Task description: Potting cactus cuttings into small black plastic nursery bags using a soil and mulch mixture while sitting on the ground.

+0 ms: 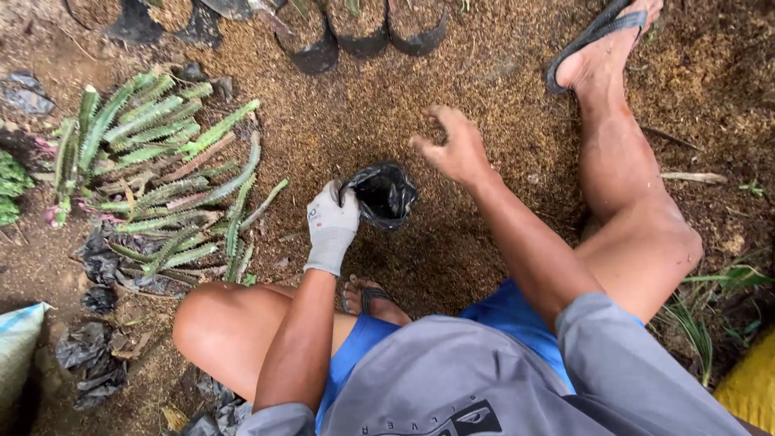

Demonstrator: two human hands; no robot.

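My left hand (331,228), in a grey-white glove, grips the rim of a small black plastic grow bag (384,194) that stands open on the brown husk ground. My bare right hand (454,147) hovers just right of and above the bag, fingers spread and curled, holding nothing that I can see. The bag's inside looks dark; I cannot tell how full it is. I sit on the ground with both knees bent, in blue shorts and a grey shirt.
A pile of green spiny cactus cuttings (161,173) lies to the left. Several filled black grow bags (359,28) stand at the top edge. Crumpled black plastic (89,355) lies at the lower left. My sandalled foot (601,40) is at the upper right.
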